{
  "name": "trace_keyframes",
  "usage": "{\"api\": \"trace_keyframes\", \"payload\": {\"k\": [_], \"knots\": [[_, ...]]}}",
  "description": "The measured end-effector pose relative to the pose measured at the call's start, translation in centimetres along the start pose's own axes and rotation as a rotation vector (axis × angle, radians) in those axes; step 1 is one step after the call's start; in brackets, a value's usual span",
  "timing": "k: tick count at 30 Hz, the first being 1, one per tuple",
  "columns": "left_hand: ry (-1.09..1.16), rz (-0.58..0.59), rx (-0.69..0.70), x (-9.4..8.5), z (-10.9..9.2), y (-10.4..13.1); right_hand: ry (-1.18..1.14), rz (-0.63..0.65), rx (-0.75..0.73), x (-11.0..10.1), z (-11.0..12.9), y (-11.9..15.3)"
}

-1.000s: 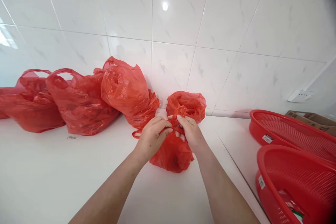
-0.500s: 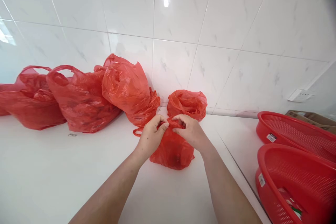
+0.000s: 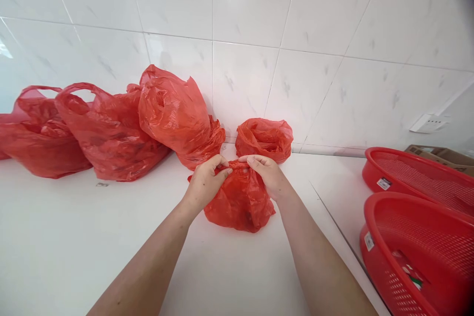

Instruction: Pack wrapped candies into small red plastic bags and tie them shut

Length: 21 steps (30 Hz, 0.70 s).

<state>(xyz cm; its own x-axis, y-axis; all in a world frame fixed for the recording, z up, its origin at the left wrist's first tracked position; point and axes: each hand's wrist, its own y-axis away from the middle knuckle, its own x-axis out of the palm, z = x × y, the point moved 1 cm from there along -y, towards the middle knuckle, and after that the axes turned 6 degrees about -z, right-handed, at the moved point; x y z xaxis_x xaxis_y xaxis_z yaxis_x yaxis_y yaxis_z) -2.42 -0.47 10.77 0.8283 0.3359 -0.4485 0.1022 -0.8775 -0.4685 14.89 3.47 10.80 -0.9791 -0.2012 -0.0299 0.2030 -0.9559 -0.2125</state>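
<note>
A small red plastic bag (image 3: 239, 207) rests on the white table (image 3: 122, 237) in front of me, with dark shapes faintly visible through it. At its upper left edge, my left hand (image 3: 208, 177) pinches the gathered plastic between thumb and fingers. My right hand (image 3: 267, 173) grips the upper right edge, its thumb and fingers closed on the film. Just behind the hands stands another red bag (image 3: 263, 140) with its mouth open and crumpled plastic inside.
Large filled red bags (image 3: 114, 133) line the wall (image 3: 244, 74) on the left. Two red perforated baskets (image 3: 381, 222) stand at the right, the nearer holding a small packet. Behind them are a cardboard box (image 3: 440, 157) and a wall socket (image 3: 429, 123).
Both hands have moved slightly apart along the bag's top edge, and the bag's top looks wider and more gathered. The view has shifted a little.
</note>
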Motion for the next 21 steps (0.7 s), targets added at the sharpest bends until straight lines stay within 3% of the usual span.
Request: {"api": "trace_keyframes", "payload": {"k": [2, 5, 8, 11, 14, 18, 21], "knots": [[-0.040, 0.016, 0.045, -0.3, 0.3, -0.1, 0.019, -0.163, 0.023, -0.4, -0.9, -0.6], [-0.116, 0.046, 0.141, -1.2, 0.5, 0.2, 0.256, -0.408, 0.004, -1.3, -2.7, -1.6], [-0.178, 0.134, 0.189, -2.5, 0.5, 1.2, 0.432, -0.493, -0.033, -2.5, -4.6, -2.2], [-0.234, 0.205, 0.174, -3.9, 0.5, 2.6, 0.483, -0.530, -0.019, -3.6, -6.3, -2.5], [-0.237, 0.247, 0.069, -4.9, 0.6, 3.7, 0.496, -0.530, 0.011, -4.3, -7.7, -2.7], [-0.078, 0.281, -0.076, -5.3, 1.7, 4.2, 0.390, -0.426, 0.005, -5.2, -8.4, -2.3], [0.076, 0.410, -0.094, -5.0, 3.4, 4.4, 0.146, -0.290, 0.089, -6.6, -8.2, -0.9]]}}
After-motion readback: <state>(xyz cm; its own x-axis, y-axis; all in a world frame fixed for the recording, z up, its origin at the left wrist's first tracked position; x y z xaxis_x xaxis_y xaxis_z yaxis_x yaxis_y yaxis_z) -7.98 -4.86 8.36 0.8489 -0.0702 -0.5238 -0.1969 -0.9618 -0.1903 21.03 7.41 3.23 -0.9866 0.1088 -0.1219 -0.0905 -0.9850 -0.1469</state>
